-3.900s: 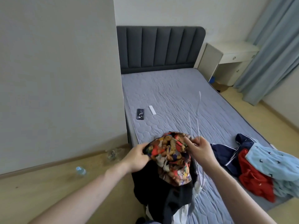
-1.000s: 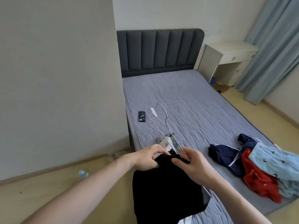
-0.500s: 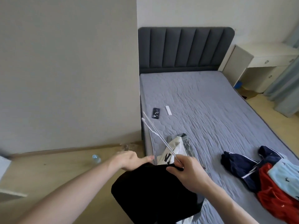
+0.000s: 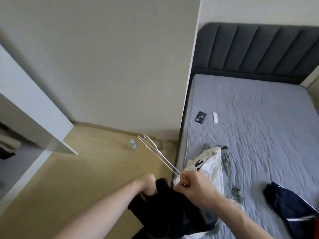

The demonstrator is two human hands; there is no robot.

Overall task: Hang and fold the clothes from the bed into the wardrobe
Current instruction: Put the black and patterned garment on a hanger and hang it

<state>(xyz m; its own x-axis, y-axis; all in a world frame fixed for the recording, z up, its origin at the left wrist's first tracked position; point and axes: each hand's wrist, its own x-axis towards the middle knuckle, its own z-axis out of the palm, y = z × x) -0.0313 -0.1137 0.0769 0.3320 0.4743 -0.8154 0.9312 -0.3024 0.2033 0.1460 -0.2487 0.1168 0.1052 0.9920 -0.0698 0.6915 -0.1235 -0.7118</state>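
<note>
Two bare forearms are seen, with no sleeve reaching the wrists. The left hand (image 4: pixel 146 184) and right hand (image 4: pixel 196 186) are ungloved; nothing is worn on either.

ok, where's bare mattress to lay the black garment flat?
Free: the wide stretch of mattress between headboard and phone, and right of the white strip. Crowded: near edge, with white garment and navy garment.

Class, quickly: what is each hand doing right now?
Left hand: grips the black garment.
Right hand: pinches the white wire hanger at the garment's top.
</note>
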